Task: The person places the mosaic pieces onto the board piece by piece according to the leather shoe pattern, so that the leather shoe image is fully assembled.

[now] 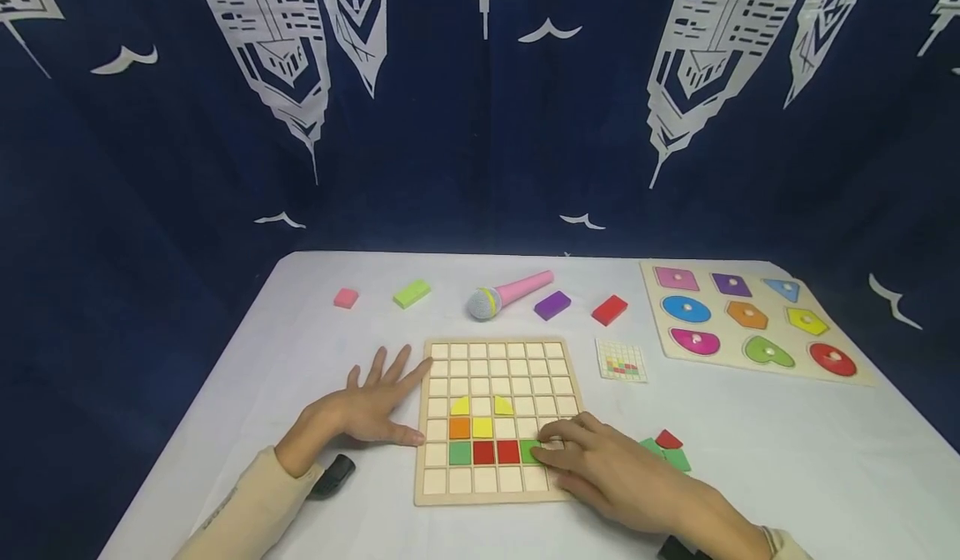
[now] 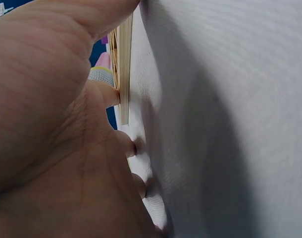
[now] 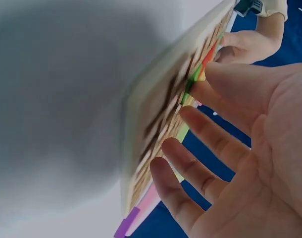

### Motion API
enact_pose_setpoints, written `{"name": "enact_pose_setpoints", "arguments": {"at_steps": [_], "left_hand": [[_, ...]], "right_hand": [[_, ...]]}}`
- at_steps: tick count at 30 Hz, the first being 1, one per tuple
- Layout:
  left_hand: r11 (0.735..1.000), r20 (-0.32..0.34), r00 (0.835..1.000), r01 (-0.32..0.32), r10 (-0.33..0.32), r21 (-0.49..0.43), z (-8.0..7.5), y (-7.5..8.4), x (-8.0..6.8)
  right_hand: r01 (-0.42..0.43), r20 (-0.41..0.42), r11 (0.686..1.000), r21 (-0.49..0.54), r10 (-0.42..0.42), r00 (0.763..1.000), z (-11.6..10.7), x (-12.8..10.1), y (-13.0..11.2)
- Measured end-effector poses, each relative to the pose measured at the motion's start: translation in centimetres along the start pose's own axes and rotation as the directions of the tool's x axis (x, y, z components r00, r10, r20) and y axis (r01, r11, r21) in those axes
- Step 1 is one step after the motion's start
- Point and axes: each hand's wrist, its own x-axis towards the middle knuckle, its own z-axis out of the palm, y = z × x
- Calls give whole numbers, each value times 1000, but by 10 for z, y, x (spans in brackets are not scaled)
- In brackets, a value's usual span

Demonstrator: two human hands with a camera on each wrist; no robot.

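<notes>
The near middle of the table (image 1: 300,327) is taken up by the grid board (image 1: 497,420), with the left hand (image 1: 367,406) flat against its left edge and the right hand (image 1: 600,460) lying over its near right corner. Loose green and red pieces (image 1: 666,452) sit just right of that hand. A row of blocks and a toy microphone (image 1: 508,294) bars the far edge (bare cloth lies between it and the board). The shape puzzle (image 1: 750,322) fills the far right corner; the left edge lies open.
</notes>
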Motion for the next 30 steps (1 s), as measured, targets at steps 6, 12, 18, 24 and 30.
{"name": "enact_pose_setpoints", "arguments": {"at_steps": [6, 12, 18, 24, 30], "left_hand": [[1000, -3, 1000, 3, -3, 6, -1, 0, 1], [1000, -2, 1000, -5, 5, 9, 1, -2, 1], [1000, -8, 1000, -10, 10, 8, 1, -2, 0], [1000, -6, 1000, -16, 16, 6, 2, -3, 1], [1000, -6, 1000, -14, 14, 13, 3, -1, 3]], "right_hand": [[-9, -23, 1000, -28, 8, 1000, 3, -18, 4], [-254, -7, 964, 74, 255, 967, -9, -44, 28], [-527, 47, 844, 100, 525, 850, -16, -70, 61], [-582, 56, 806, 104, 580, 813, -14, -86, 81], [-575, 30, 809, 121, 576, 817, -11, -88, 84]]}}
